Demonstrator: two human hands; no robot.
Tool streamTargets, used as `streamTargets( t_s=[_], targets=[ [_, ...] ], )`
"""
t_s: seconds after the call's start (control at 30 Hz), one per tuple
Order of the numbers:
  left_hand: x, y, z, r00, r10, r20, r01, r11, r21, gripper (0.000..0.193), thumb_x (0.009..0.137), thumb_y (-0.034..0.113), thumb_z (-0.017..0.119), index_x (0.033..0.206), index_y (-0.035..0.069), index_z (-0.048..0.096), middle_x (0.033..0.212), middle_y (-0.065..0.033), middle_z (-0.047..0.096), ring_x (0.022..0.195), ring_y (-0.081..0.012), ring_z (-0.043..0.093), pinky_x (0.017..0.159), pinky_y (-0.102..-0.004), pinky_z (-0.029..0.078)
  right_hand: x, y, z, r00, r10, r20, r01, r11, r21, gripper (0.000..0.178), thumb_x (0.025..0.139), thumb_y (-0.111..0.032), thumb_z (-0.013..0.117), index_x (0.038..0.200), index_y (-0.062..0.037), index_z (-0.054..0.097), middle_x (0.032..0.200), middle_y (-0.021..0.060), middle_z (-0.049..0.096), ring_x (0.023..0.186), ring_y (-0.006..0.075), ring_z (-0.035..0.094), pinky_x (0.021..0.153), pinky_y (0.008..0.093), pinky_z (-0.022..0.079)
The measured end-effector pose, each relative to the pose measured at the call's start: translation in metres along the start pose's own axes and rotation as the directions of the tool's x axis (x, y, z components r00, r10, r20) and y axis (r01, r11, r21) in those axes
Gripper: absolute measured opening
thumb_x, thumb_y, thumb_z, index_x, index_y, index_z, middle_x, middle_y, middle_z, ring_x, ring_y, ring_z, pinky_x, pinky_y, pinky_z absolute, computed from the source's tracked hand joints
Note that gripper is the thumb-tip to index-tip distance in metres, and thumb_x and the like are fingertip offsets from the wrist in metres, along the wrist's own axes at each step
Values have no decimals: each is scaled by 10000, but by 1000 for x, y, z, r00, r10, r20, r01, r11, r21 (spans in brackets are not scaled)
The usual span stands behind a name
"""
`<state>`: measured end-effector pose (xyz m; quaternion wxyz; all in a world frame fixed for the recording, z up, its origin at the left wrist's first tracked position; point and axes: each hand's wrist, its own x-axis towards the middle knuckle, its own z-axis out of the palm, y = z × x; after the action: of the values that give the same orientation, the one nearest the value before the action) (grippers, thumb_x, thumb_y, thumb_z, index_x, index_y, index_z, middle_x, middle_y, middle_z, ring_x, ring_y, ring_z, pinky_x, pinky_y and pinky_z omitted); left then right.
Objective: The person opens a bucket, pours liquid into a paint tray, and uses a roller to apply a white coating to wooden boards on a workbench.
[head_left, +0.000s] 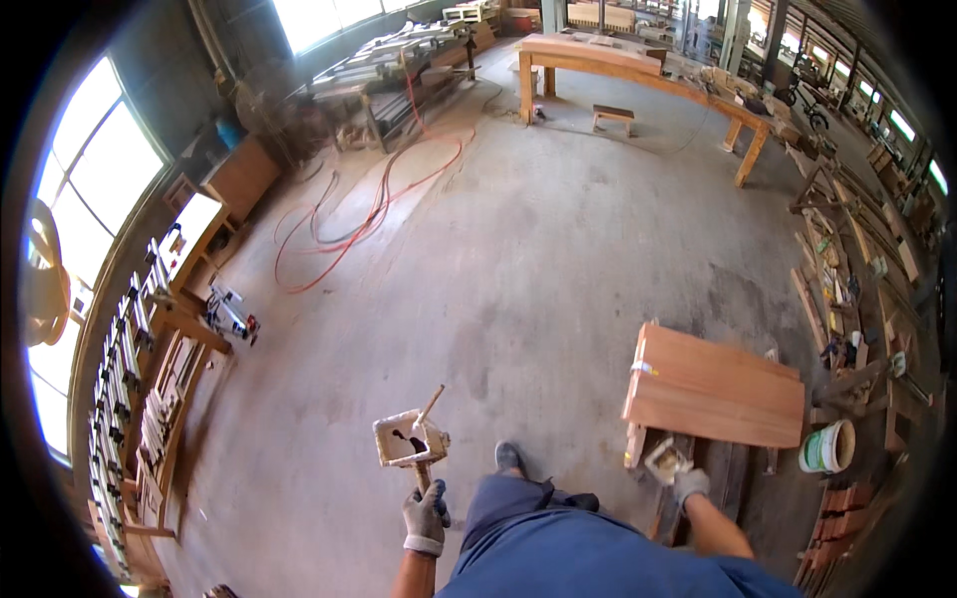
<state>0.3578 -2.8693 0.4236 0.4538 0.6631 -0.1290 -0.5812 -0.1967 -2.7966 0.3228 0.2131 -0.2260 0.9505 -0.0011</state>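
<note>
My left hand [424,518], in a grey work glove, is closed around the handle of a small square open box [380,440]. The box's pale sides look crusted, there is something dark inside, and a thin stick [432,402] leans out over its rim. At the lower right, my gloved right hand [691,483] reaches down with its fingers closed at the edge of a second small square container [658,464]. That container is beside the near edge of a stack of reddish-brown wooden boards [713,387]. The fingertips are partly hidden.
A white bucket [844,445] stands right of the boards, near scrap lumber [832,269]. Red hoses [374,214] loop across the concrete floor. Racked clamps [120,379] line the left wall. A long wooden workbench [598,62] and a small stool [613,115] stand at the back.
</note>
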Motion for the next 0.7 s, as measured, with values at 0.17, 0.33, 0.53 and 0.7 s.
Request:
streamTargets(
  t_s=[0.17,0.33,0.53,0.7],
  targets=[
    [87,106,98,994,7,108,-15,997,75,222,945,228,751,986,51,623,588,-7,514,396,-134,446,364,-299,358,5,9,42,967,244,68,-247,969,30,496,904,-413,666,1146,8,768,1176,277,730,1160,428,692,1003,469,548],
    [176,174,188,988,29,150,-53,987,155,228,942,234,758,982,45,635,585,2,508,388,-132,438,360,-300,355,19,-65,25,940,290,178,-262,951,-162,514,891,-457,723,1139,-10,772,1197,259,731,1157,403,701,966,475,563],
    [267,227,304,989,-5,148,-12,994,113,198,933,192,769,929,71,612,606,12,503,418,-116,447,375,-286,365,201,-143,42,908,-298,295,408,790,-458,439,942,-433,664,1135,-55,777,1180,196,756,1078,404,727,920,464,585],
    [316,272,370,999,-16,52,12,997,74,188,935,191,763,975,59,635,613,17,508,439,-107,467,368,-286,361,327,-353,-69,995,-1,98,7,998,-63,390,898,-330,655,1116,-28,771,1153,244,739,1062,413,724,865,488,584]
  ],
)
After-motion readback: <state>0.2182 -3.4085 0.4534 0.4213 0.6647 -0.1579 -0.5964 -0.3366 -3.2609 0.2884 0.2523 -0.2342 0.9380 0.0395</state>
